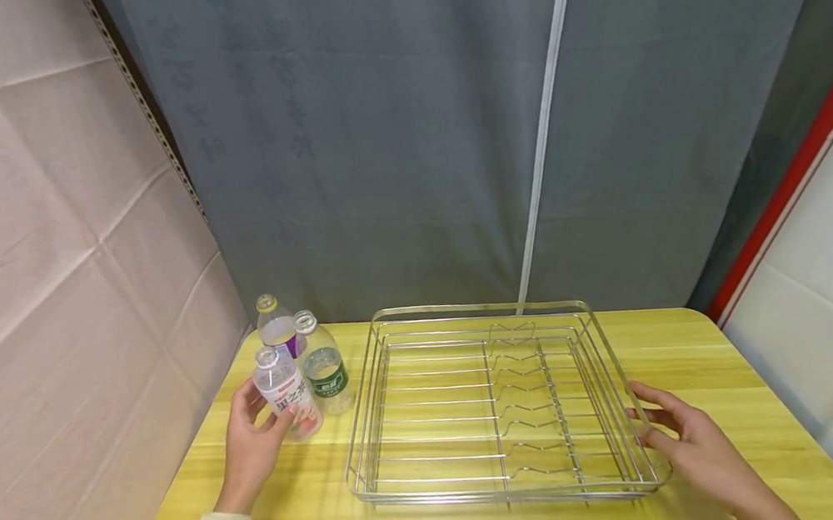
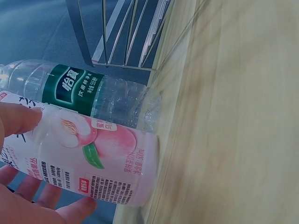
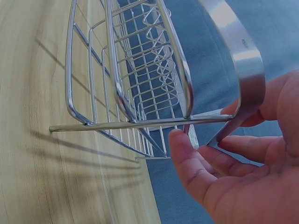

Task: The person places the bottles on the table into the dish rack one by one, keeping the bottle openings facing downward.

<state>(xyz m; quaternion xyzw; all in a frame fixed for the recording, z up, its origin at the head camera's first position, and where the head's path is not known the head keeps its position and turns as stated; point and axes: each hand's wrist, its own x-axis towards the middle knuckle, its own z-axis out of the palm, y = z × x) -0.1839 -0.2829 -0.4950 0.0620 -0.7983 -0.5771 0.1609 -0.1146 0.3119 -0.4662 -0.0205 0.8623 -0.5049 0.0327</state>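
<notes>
My left hand (image 1: 249, 443) grips a clear plastic bottle with a pink peach label (image 2: 98, 144), its thumb on the front and its fingers behind. That bottle stands uncapped at the left of the table. Right beside it is a clear bottle with a green label (image 1: 328, 376), and behind is another with a yellow neck ring and purple label (image 1: 272, 324). A rectangular metal wire dish rack (image 1: 493, 412) sits at the middle of the table. Over at its right side, my right hand (image 1: 678, 436) holds the flat top rim (image 3: 250, 70) between thumb and fingers.
The wooden table (image 1: 731, 397) has rounded back corners. A grey curtain (image 1: 390, 145) hangs behind it, with a pale strip (image 1: 545, 113) running down. Light cloth walls (image 1: 72, 285) flank the table, and a red band (image 1: 793, 182) edges the right one.
</notes>
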